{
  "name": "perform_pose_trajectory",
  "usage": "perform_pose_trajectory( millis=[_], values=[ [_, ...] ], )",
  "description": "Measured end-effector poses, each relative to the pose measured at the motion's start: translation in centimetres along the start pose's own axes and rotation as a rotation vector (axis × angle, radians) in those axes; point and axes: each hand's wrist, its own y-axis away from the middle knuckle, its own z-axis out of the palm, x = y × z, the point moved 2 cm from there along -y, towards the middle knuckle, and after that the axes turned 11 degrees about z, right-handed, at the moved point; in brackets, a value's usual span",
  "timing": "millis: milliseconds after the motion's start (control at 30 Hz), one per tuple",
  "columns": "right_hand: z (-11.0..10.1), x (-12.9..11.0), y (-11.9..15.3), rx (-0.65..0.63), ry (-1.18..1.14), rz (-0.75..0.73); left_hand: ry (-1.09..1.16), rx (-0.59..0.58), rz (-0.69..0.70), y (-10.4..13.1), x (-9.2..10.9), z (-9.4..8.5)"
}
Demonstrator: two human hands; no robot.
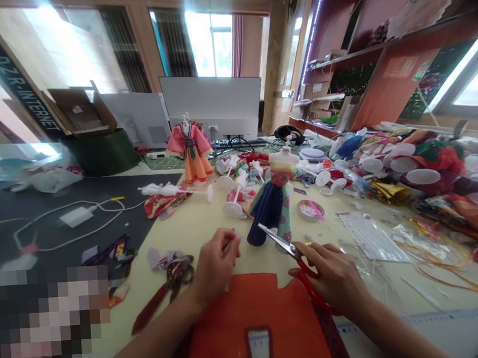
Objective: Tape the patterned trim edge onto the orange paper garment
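Our right hand (334, 273) has its grip closed around a pair of metal scissors with red handles (284, 242), blades angled up and away to the left. Our left hand (216, 260) hangs beside them, fingertips drawn together; we cannot tell whether they pinch anything. The flat orange-red cloth piece with a dark-edged opening (223, 320) lies between our forearms at the near edge of the desk (209, 224).

If our right hand drifts forward, the scissor points could snag the dark blue skirt (267, 207) on the small white dress form (282, 159), since in our view they overlap it. Our left fingers could be nicked if the hands close in on each other carelessly, and a stray snip could spoil the cloth's narrow parts. A knock to the round shallow dish (310, 210) might scatter its small contents.

The pale surface is crowded: clear packets and orange cords (451, 268) to our right, patterned scraps (174, 269) to our left. Beyond stand a form in pink and orange clothes (189, 149) and a white monitor back (214, 105), with bright windows (221, 42) behind and reddish shelving (402, 61) at right.
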Motion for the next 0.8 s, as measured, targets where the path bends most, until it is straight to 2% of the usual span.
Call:
perform_pose_trajectory(
  millis=[100, 233, 367, 467, 667, 800],
  values=[
    [0.3, -0.1, 0.1, -0.031, 0.0, -0.028, -0.244, -0.046, 0.068, -0.7, -0.7, -0.6],
    [0.5, -0.4, 0.2, -0.075, -0.005, -0.073, -0.354, -0.089, 0.09, -1.2, -1.5, -1.1],
    [0.6, -0.5, 0.2, -0.104, -0.002, -0.09, -0.398, -0.165, 0.111, -1.1, -2.2, -0.8],
    [0.7, -0.5, 0.2, -0.106, 0.018, -0.101, -0.38, -0.195, 0.145, -1.0, -2.0, -0.6],
    [0.8, -0.2, 0.2, -0.12, 0.039, -0.092, -0.21, -0.142, 0.145, -1.2, -0.1, -1.2],
    [0.9, -0.2, 0.2, -0.144, 0.055, -0.099, -0.053, -0.218, 0.137, -1.2, 0.6, -1.2]
  ],
)
